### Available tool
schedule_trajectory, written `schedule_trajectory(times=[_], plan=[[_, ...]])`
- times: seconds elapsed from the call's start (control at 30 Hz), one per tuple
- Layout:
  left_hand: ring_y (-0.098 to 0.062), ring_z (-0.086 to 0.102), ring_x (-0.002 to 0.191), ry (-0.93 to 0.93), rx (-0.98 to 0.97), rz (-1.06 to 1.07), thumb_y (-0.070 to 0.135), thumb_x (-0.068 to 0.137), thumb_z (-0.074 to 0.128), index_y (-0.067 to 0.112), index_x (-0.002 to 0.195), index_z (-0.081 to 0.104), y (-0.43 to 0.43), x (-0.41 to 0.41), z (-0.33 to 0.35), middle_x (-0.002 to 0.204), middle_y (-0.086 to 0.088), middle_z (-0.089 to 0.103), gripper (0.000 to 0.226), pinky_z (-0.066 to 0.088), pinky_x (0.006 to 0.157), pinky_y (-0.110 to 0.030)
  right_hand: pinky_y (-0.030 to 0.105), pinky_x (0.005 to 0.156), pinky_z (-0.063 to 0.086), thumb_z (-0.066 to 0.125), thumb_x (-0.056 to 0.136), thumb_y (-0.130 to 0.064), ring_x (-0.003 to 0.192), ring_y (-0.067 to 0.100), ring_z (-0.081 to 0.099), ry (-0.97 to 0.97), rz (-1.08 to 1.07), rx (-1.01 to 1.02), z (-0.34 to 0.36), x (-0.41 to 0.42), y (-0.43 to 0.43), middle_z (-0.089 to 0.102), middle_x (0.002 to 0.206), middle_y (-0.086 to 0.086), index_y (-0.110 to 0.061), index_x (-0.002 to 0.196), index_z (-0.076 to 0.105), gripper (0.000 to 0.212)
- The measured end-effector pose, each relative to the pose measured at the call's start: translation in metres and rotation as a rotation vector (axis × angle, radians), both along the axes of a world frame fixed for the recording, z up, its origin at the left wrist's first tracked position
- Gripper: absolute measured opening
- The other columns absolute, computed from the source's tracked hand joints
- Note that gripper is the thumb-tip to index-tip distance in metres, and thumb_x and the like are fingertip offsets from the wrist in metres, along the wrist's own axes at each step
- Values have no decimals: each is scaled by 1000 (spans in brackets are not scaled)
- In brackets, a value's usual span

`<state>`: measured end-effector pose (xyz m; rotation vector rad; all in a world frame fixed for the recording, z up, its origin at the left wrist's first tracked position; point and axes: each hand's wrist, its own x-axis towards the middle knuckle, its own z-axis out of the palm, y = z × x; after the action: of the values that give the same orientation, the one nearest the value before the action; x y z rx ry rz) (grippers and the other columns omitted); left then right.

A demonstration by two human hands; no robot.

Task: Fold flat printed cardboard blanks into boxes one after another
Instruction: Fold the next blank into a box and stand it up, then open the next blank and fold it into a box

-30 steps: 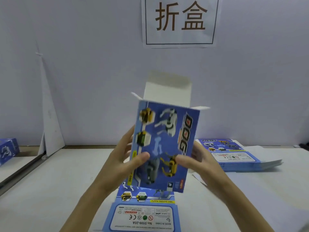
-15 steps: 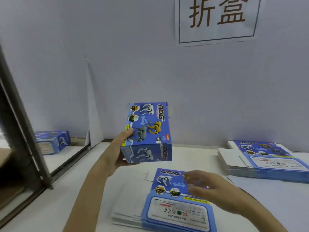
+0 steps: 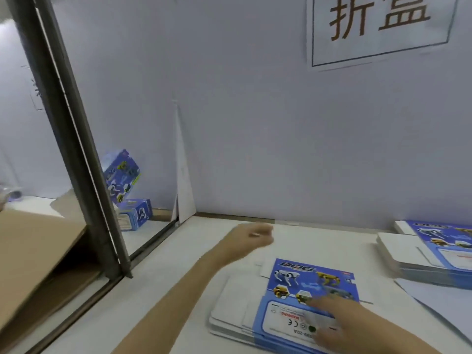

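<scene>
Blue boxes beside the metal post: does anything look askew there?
Yes. One folded box is tilted and blurred above a second box lying flat; it looks airborne or toppling, not set down squarely. Nothing looks damaged.

Blue box tilts above another box; flat blanks lie stacked.

two boxes lie left, behind the blank stack.

Right hand flat on blank stack, left hand empty, tilted box beyond
</scene>
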<state>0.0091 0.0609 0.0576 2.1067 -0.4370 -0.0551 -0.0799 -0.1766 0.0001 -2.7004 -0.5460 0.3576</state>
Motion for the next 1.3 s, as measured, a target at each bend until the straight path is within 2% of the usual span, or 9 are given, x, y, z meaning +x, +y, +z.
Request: schedule_trajectory(times=[0.13, 0.27, 0.43, 0.53, 0.63, 0.83, 0.93, 1.1, 1.3], plan=[[-9, 10, 144, 75, 691, -488, 57, 79, 68, 48, 144, 30, -42, -40, -61, 158, 16, 12, 76, 16, 116, -39, 27, 108, 34, 59, 91, -42, 132, 16, 40, 8, 19, -75, 4, -2, -1, 40, 145, -4, -28, 140, 44, 53], [-5, -7, 145, -75, 724, -451, 65, 79, 62, 58, 143, 18, -40, -45, -70, 159, 19, -4, 78, 4, 119, -40, 35, 109, 32, 69, 77, -55, 138, 15, 28, 85, -3, -111, 9, -6, -8, 26, 150, -14, -41, 143, 35, 75], [-10, 14, 146, -469, 862, -471, 62, 93, 41, 34, 150, 25, -37, -59, -80, 159, 6, 18, 66, 17, 115, -26, 31, 104, 36, 75, 71, -56, 130, 14, 39, 64, -29, -123, 6, -6, -14, 38, 146, -12, -39, 140, 39, 80], [-9, 62, 110, -812, 878, -424, 41, 94, 38, 21, 122, 61, -37, -72, -84, 123, 0, 66, 41, 53, 73, -19, 29, 96, 43, 70, 74, -59, 117, 13, 49, 52, -33, -105, 14, -10, -14, 49, 134, -12, -38, 134, 46, 67], [0, 63, 68, -1020, 866, -459, 36, 81, 61, 26, 105, 54, -36, -74, -73, 87, 13, 70, 26, 42, 40, -14, 24, 94, 44, 55, 76, -75, 112, 6, 52, -137, -86, -5, 35, -16, -20, 57, 128, -18, -34, 130, 54, 67], [-7, 58, 46, -1166, 501, -106, 29, 103, 33, 13, 105, 48, -19, -52, -8, 71, 0, 70, 22, 44, 42, -12, 35, 110, 32, 41, 95, -39, 131, 26, 45, -1278, -402, 358, 85, -24, -51, 53, 138, 11, -6, 134, 53, 51], [-3, 55, 46, -1069, 124, 147, 40, 104, 22, 15, 99, 46, -26, -52, 11, 63, 5, 61, 35, 39, 43, -7, 17, 107, 23, 44, 95, -42, 136, 17, 35, -1042, -567, 655, 86, -23, -59, 41, 148, 5, -13, 145, 37, 58], [-5, 59, 68, -640, -476, 181, 38, 97, 32, 21, 90, 50, -61, -65, 30, 78, 10, 64, 26, 48, 52, -14, 31, 106, 38, 47, 78, -55, 134, 7, 40, -483, -506, 972, 84, -21, -50, 38, 150, -11, -29, 150, 24, 80], [-6, 45, 131, -466, -581, 147, 39, 93, 36, 35, 149, 27, -87, -72, 35, 144, 12, 46, 56, 43, 105, -47, 15, 66, 54, 61, 71, -46, 102, -5, 61, -506, -390, 1268, 89, -24, -45, 64, 105, -27, -47, 112, 49, 43]])
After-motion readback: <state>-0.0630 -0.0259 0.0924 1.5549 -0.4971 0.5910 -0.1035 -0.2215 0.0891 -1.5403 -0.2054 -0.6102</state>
